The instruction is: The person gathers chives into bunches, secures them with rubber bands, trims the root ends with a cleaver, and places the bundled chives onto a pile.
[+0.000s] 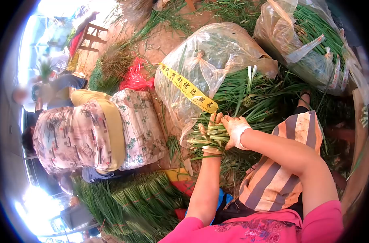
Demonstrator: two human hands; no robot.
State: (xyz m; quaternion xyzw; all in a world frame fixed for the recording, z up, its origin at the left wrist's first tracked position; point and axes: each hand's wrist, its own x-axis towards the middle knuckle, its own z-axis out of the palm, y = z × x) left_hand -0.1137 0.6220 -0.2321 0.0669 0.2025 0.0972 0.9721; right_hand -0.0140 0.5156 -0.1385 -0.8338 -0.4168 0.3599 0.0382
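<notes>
Reddish ground (152, 50) littered with leaves lies beyond you. Head view: your left hand (215, 119) is wrapped around a bunch of thin stems (217, 137) beside a bulging, crinkled bag (217, 42); your right hand (236, 128) grips its side. Uneven squeezing could let slender stems slide out; filmy plastic might snag leaves.

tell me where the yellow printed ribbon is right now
In the head view, the yellow printed ribbon slants across the bulging clear plastic bag, just above centre, its lower right end close above the hands.
</notes>
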